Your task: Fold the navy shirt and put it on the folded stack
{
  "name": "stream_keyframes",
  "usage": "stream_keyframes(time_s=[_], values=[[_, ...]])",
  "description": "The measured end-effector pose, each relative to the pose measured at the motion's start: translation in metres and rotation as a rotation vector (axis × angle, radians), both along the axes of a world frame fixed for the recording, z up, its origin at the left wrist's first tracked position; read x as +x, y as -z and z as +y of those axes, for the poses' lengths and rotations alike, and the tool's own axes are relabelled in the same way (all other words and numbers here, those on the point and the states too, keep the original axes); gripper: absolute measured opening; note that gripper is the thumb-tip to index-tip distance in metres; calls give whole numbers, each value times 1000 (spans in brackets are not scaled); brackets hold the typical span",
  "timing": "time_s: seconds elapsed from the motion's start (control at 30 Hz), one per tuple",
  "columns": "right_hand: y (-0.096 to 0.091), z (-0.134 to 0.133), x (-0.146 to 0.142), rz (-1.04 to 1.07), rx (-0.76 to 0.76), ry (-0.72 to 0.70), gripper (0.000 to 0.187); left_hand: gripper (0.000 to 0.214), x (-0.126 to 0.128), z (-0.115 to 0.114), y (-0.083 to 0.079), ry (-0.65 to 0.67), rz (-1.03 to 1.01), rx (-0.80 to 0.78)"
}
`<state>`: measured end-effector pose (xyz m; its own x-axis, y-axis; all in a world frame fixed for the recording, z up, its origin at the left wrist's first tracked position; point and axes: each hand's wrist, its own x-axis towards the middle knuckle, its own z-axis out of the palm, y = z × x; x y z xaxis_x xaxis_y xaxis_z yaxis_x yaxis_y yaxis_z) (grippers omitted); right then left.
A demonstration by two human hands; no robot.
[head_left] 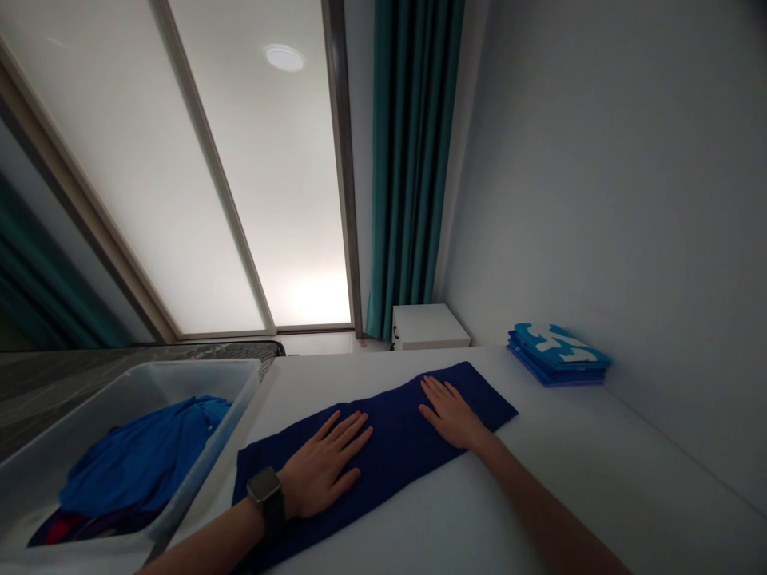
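A dark blue garment (392, 435), folded into a long strip, lies across the white table (587, 471). My left hand (323, 467) rests flat on its left part, fingers spread, with a dark watch on the wrist. My right hand (449, 411) lies flat on its right part, fingers stretched out. Neither hand holds anything.
A translucent plastic bin (240, 399) at the left holds blue and reddish clothes (141, 459). A stack of folded blue garments (557, 355) sits at the table's far right by the wall. Beyond are a small white cabinet (428, 326), teal curtains and frosted sliding doors.
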<state>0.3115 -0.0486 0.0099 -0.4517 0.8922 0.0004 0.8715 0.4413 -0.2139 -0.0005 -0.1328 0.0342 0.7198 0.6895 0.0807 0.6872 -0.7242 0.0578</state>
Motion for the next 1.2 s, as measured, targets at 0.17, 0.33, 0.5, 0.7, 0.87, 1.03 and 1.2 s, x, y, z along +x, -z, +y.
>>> stream_keyframes(time_s=[0.17,0.33,0.5,0.7,0.87,1.03,1.2], values=[[-6,21,2,9,-20,-108,67,59,14,-12,11,-112,-17,-4],[-4,25,3,15,40,-124,66,57,17,-14,12,-140,-28,-33],[3,9,-4,20,186,76,62,61,5,-4,-13,84,-20,-116],[10,-21,-34,-22,41,358,75,64,-4,6,-30,288,-10,-139],[4,-17,-54,-66,-25,392,79,62,2,-6,-22,194,8,-135],[-4,1,-70,-81,-1,428,80,63,17,-21,-13,88,-22,-146],[-5,8,-90,-102,13,478,72,62,40,-35,4,-18,-59,-89]])
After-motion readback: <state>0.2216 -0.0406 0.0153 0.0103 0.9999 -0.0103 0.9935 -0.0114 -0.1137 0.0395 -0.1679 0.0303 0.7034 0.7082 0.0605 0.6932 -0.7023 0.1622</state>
